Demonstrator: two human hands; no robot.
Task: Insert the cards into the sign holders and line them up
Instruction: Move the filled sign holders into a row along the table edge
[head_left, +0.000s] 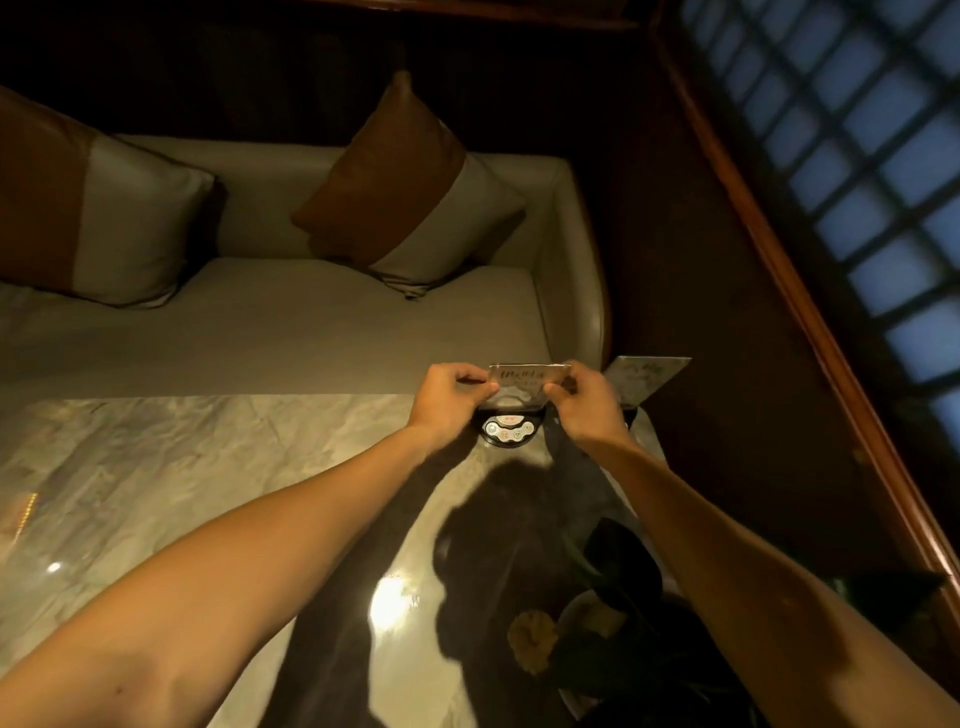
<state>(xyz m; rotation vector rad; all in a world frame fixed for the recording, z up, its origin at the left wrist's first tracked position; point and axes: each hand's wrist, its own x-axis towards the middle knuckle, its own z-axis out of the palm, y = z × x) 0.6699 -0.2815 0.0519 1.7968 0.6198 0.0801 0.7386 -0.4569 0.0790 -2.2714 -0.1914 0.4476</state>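
Note:
At the far edge of the marble table a clear sign holder stands on a black round base with buttons. A printed card sits in its upright panel. My left hand pinches the panel's left edge and my right hand pinches its right edge. A second sign holder with a card in it stands just to the right, tilted and partly hidden behind my right hand.
A grey sofa with two brown and grey cushions runs behind the table. A dark plant with a yellow flower stands at the near right. A wooden rail and a lattice window lie to the right.

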